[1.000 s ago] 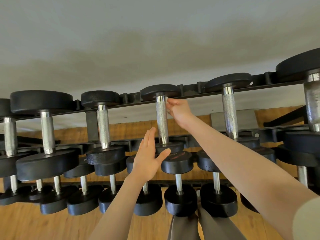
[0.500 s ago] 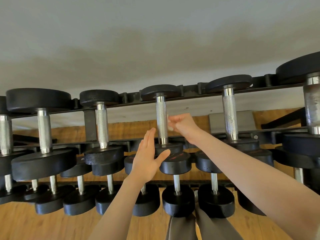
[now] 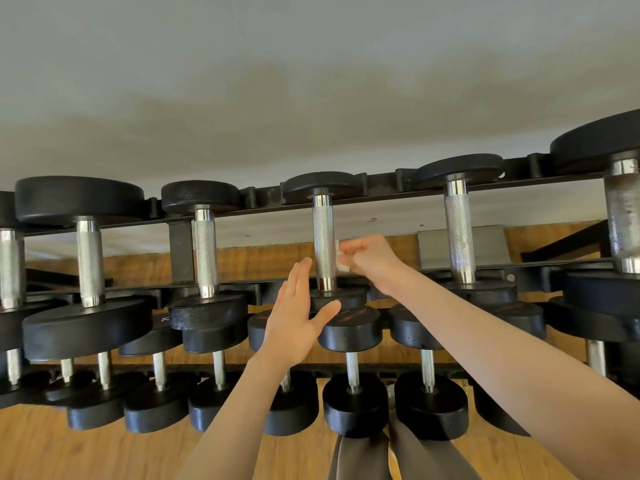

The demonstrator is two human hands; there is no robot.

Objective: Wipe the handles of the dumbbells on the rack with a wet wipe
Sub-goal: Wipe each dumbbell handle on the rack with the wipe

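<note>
A knurled steel handle (image 3: 322,237) of a black dumbbell stands in the middle of the rack's top tier (image 3: 388,195). My right hand (image 3: 370,256) pinches a small white wet wipe (image 3: 341,258) against the handle's right side, near its lower half. My left hand (image 3: 294,320) is flat with straight fingers just left of the handle's lower end; its thumb lies on the near black weight head (image 3: 337,299). Most of the wipe is hidden inside my right fingers.
More dumbbells with steel handles stand left (image 3: 205,251) and right (image 3: 459,233) on the same tier, a larger one at far right (image 3: 623,216). Lower tiers hold several smaller dumbbells (image 3: 351,368). Wooden floor (image 3: 69,452) lies below; a grey wall rises behind.
My right hand has slid down the handle from its top end to the lower half, with the wipe. My left hand has stayed in place beside the handle.
</note>
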